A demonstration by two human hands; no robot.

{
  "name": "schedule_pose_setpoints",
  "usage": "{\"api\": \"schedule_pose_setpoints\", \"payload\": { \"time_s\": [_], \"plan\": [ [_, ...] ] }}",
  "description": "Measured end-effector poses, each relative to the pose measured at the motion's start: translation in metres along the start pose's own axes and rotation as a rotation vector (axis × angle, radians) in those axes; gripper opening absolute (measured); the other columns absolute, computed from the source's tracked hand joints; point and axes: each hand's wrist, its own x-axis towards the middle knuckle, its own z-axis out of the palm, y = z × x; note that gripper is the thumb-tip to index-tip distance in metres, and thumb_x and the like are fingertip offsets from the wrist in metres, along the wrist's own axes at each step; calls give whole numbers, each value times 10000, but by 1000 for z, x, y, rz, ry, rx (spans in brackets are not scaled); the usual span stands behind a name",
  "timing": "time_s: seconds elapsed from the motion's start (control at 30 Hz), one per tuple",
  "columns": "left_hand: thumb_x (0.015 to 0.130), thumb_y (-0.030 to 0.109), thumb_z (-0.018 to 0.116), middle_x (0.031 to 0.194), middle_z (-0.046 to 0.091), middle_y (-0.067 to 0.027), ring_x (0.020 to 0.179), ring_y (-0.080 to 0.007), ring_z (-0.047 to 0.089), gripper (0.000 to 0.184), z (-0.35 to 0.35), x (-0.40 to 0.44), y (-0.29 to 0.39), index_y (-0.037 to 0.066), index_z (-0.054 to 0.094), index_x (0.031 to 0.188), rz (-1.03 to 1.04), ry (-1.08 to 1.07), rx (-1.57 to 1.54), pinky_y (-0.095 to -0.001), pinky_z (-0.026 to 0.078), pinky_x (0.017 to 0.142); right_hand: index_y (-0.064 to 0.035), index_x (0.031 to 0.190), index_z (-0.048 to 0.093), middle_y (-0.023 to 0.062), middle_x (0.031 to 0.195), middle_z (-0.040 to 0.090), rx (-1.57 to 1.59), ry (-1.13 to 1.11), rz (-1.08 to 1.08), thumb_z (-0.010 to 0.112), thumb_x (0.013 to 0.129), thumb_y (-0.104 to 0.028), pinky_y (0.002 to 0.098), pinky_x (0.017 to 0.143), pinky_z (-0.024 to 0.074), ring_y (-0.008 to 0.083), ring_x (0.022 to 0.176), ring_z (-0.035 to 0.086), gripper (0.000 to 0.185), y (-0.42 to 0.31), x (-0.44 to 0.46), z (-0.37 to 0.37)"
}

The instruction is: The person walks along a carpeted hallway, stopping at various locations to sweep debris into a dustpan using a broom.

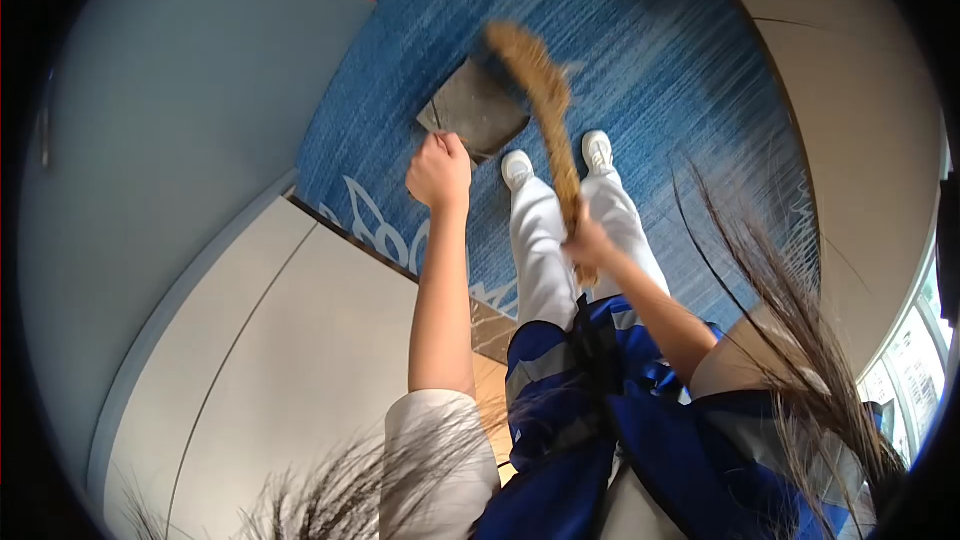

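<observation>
My right hand [590, 242] is closed round the handle end of a straw hand broom [548, 90]. The broom's curved head is blurred by motion and points away from me, past the right side of a grey metal dustpan [478, 105]. My left hand [438, 172] makes a fist at the dustpan's near left edge. The fist hides the dustpan's handle, and the pan appears held in it, over the blue carpet [400, 90].
White shoes [517, 168] and trousers stand on the carpet just beside the dustpan. A grey panel with a red edge [230, 40] rises on the left. Below it is a pale cabinet [290, 340]. A curved beige wall [870, 170] borders the right, with windows [915, 370] further down.
</observation>
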Motion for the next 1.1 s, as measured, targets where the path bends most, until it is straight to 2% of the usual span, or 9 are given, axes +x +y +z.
{"api": "schedule_pose_setpoints", "payload": {
  "time_s": [0.1,0.17,0.3,0.57,0.63,0.7,0.77,0.83,1.1],
  "plan": [
    [781,299,409,571,571,-153,518,-335,558,350,-10,-1,0,79,539,542,-7,-52,26,-434,434,471,-9,1314,24,272,1011,516,154,-228,22,647,614,-142,368,806,426,384,911,535,946,-60,-50,-34],
    [792,324,399,603,581,-160,557,-337,568,368,-16,-2,-2,78,551,564,-16,-71,-11,-440,448,513,-40,1320,93,204,954,544,229,-39,-415,621,643,-123,366,752,455,324,845,557,863,-11,-31,-22],
    [805,359,373,664,600,-173,640,-347,585,445,-19,2,-12,29,602,615,-68,-333,-63,-444,464,579,-86,1309,198,123,740,549,661,-416,163,586,685,-82,303,554,473,192,615,548,735,-62,-91,-172],
    [767,312,450,852,611,-167,817,-313,589,329,-79,2,-60,45,640,795,111,-597,-6,-410,466,710,-55,1230,324,154,989,565,51,172,182,619,620,-107,322,764,447,294,913,543,679,41,-153,-200],
    [750,289,469,835,619,-144,810,-299,593,283,-102,8,-52,74,648,789,82,-570,-16,-410,471,702,-40,1069,451,134,834,585,-19,358,105,590,622,-102,341,650,470,241,768,574,473,69,-131,-205],
    [735,285,465,821,623,-130,802,-309,590,253,-118,19,-30,130,657,790,-9,-530,-89,-413,469,710,-26,880,532,112,751,583,376,229,262,580,648,-103,311,584,460,195,678,576,249,89,-94,-233],
    [720,300,474,803,619,-135,795,-312,587,258,-121,43,-9,121,650,780,-51,-463,-67,-414,465,712,-42,857,542,116,695,570,-132,212,-347,544,725,-155,359,611,440,242,642,559,173,114,-78,-276],
    [726,316,450,801,616,-142,785,-321,586,287,-126,66,16,108,642,770,-66,-390,-89,-423,462,700,-52,779,592,125,728,592,83,7,-71,522,734,-173,361,611,449,237,670,582,148,161,3,-306],
    [786,295,409,824,609,-160,796,-340,576,320,-167,146,104,68,632,817,-197,-326,-3,-431,456,697,-67,803,625,123,758,617,-657,262,-24,544,713,-176,367,615,456,235,707,602,163,-59,-23,-490]
  ]
}}
